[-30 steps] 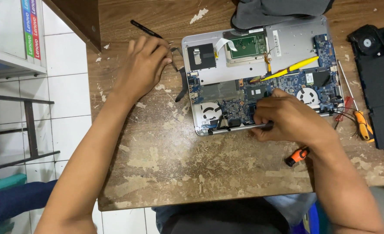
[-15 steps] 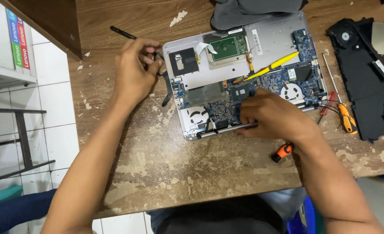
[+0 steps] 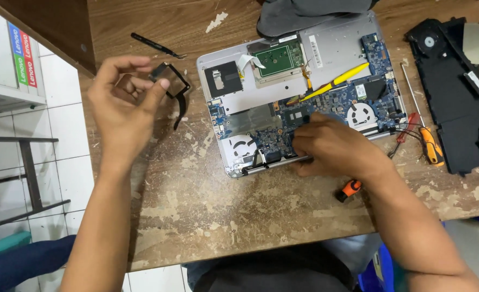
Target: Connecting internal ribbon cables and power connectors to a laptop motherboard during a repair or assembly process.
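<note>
An opened laptop base (image 3: 331, 51) lies on the worn wooden table (image 3: 223, 216), its blue circuit board (image 3: 331, 105) and two fans exposed. My left hand (image 3: 123, 105) is raised left of the laptop and pinches a thin black frame-shaped part (image 3: 175, 92) between thumb and fingers. My right hand (image 3: 334, 148) rests on the near edge of the board by the hinge, fingers curled down onto it; what they hold is hidden. A yellow pry tool (image 3: 337, 81) lies across the board.
Black tweezers (image 3: 157, 46) lie at the back left. An orange-handled screwdriver (image 3: 426, 138) and a red one lie right of the laptop, beside a black cover panel (image 3: 456, 108). A small orange tool (image 3: 349, 189) pokes out under my right wrist. Grey cloth (image 3: 310, 13) sits behind.
My left hand has lifted off the laptop's left edge and moved left, bringing the black frame-shaped part up with it. My right hand has stayed on the board's near edge.
</note>
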